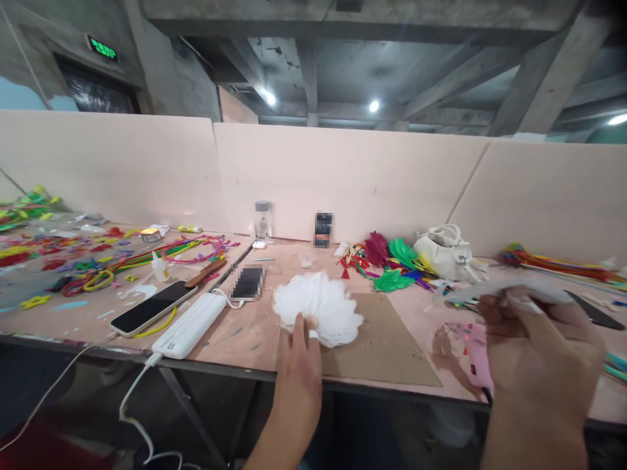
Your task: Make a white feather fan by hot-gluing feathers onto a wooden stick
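A round white rosette (321, 303) of overlapping, feather-like petals lies partly over a brown cardboard sheet (392, 352). My left hand (301, 346) grips its near edge close to the centre, and a white band shows on one finger. Raised at the right, my right hand (539, 346) is closed on a whitish, see-through feather (470, 290), blurred and partly covered by the fingers. Beside that hand, on the table, lies a pink glue gun (477, 356).
White power bank (190, 325), black-screened phone (154, 308) and another phone (247, 284) lie left. Coloured feathers (392, 261) and a white bag (443, 251) sit behind. Pipe cleaners (553, 261) lie far right; a clear bottle (262, 222) stands by the pale partition (343, 176).
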`<state>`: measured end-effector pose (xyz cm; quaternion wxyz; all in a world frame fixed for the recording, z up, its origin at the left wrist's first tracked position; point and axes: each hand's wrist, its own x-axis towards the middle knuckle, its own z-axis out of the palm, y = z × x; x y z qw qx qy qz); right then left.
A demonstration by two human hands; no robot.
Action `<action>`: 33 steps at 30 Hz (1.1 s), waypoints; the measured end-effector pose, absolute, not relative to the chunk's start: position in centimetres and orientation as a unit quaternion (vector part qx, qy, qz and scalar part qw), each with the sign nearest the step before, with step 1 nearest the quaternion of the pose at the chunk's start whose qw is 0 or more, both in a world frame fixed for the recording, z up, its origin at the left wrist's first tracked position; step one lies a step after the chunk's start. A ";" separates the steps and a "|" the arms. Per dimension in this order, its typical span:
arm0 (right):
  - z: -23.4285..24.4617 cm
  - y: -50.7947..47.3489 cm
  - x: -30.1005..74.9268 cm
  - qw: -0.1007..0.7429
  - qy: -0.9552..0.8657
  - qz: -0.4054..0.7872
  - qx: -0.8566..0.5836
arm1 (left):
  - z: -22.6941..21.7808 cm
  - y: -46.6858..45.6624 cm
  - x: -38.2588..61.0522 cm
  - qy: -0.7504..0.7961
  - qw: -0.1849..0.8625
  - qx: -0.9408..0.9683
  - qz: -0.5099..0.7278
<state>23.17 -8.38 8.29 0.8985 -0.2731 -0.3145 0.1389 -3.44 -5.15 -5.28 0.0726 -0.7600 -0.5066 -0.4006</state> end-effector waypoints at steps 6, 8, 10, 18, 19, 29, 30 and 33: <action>6.1 -10.0 22.4 0.879 -0.290 0.182 -0.332 | -6.0 -6.5 -1.6 -0.568 0.104 -0.770 -0.271; 5.4 -10.0 22.3 0.871 -0.289 0.191 -0.348 | -5.8 -6.3 -1.3 -0.585 0.094 -0.758 -0.274; 4.6 -9.8 22.3 0.866 -0.289 0.196 -0.357 | -5.8 -5.9 -1.1 -0.591 0.087 -0.752 -0.279; 3.0 -9.0 22.9 0.844 -0.280 0.235 -0.391 | -5.1 -5.6 -0.3 -0.620 0.116 -0.751 -0.195; 2.9 -9.1 22.8 0.843 -0.291 0.232 -0.388 | -4.6 -5.7 -0.4 -0.620 0.114 -0.754 -0.186; 7.4 -9.4 22.0 0.820 -0.447 0.236 -0.269 | 0.8 -7.2 -4.0 -0.437 -0.190 -0.728 -0.493; 8.2 -9.3 21.7 0.812 -0.461 0.236 -0.268 | 1.2 -7.4 -4.1 -0.424 -0.275 -0.689 -0.520; 10.5 -8.7 20.8 0.769 -0.523 0.224 -0.291 | 2.0 -7.4 -3.6 -0.372 -0.530 -0.541 -0.537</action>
